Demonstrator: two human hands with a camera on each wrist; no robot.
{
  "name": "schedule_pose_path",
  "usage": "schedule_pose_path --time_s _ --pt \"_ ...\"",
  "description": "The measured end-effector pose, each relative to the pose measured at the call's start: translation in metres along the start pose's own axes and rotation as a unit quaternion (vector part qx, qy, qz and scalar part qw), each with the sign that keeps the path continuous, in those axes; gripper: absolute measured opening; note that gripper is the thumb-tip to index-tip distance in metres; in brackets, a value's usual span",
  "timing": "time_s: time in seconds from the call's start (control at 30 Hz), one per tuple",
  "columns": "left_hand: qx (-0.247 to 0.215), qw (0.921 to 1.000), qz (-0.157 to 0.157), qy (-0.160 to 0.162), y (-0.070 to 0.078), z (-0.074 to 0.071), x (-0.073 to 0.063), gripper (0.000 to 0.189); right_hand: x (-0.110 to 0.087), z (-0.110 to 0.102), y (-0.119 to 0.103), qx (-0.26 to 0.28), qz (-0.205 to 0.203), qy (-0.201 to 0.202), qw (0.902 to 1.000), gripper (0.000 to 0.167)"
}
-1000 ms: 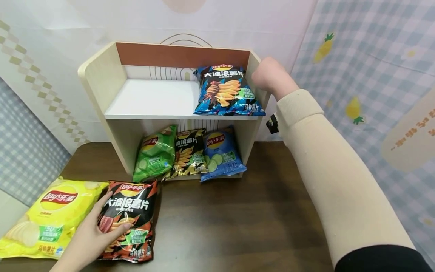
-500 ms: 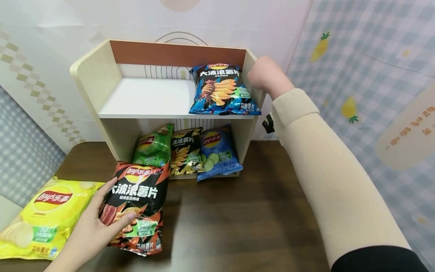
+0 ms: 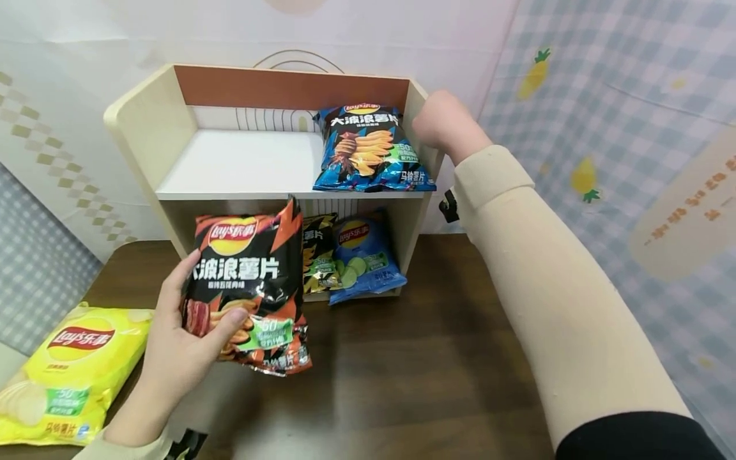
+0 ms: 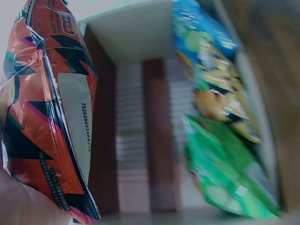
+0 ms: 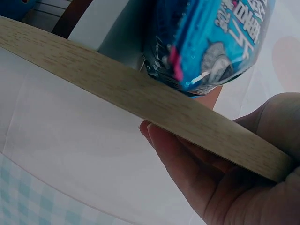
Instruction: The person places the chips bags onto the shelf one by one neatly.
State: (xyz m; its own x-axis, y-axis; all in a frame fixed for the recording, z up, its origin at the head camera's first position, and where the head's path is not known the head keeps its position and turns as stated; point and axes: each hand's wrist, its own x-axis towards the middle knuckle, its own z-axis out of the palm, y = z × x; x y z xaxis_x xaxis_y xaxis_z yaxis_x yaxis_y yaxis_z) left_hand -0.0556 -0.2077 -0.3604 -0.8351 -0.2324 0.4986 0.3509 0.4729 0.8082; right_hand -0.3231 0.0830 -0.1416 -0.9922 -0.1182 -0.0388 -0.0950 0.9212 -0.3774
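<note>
My left hand (image 3: 178, 338) grips a black-and-red bag of potato chips (image 3: 244, 281) by its left side, thumb across the front. The bag is up off the table, in front of the lower compartment of a small two-tier shelf (image 3: 247, 160). Its back seam faces the left wrist camera. At the shelf's upper right, my right hand (image 3: 450, 128) holds the side panel (image 5: 117, 89); in the right wrist view the fingers lie on its outer face and the thumb comes over the edge. Beside that panel, a blue-and-black chip bag (image 3: 368, 150) leans on the upper tier.
A yellow chip bag (image 3: 75, 370) lies on the brown table (image 3: 414, 358) at the left. In the lower tier stand a black-and-gold bag (image 3: 319, 255), a blue bag (image 3: 368, 255) and a green bag (image 4: 229, 168), which the held bag hides in the head view.
My left hand has lifted the black-and-red chip bag off the table and carried it up and right toward the shelf. My right hand keeps its hold on the side panel.
</note>
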Motion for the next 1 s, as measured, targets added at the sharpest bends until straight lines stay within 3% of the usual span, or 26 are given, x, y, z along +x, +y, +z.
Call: schedule_pose_path --time_s 0.23,0.37,0.5,0.63,0.87,1.0 --pt "-0.059 0.9942 0.086 0.027 0.025 0.003 0.033 0.095 -0.003 0.001 -0.004 0.002 -0.002 0.001 1.0 0.05" --pt "-0.077 0.9897 0.11 0.051 0.039 0.004 0.052 0.087 -0.005 0.001 -0.006 -0.006 -0.006 0.003 1.0 0.049" --pt "-0.073 0.9908 0.093 0.066 0.06 0.003 0.067 0.08 -0.005 0.003 -0.009 -0.015 -0.011 0.003 0.9998 0.048" --pt "-0.069 0.9934 0.052 0.076 0.075 0.001 0.084 0.073 -0.005 0.005 -0.013 -0.01 -0.007 -0.002 0.9999 0.048" --pt "-0.065 0.9941 -0.027 0.083 0.073 0.007 0.121 0.078 -0.005 0.006 -0.012 -0.002 0.003 -0.002 1.0 0.049" --pt "-0.083 0.9924 -0.054 0.074 0.08 0.013 0.143 0.084 -0.006 0.007 -0.012 -0.002 0.0 0.001 1.0 0.048"
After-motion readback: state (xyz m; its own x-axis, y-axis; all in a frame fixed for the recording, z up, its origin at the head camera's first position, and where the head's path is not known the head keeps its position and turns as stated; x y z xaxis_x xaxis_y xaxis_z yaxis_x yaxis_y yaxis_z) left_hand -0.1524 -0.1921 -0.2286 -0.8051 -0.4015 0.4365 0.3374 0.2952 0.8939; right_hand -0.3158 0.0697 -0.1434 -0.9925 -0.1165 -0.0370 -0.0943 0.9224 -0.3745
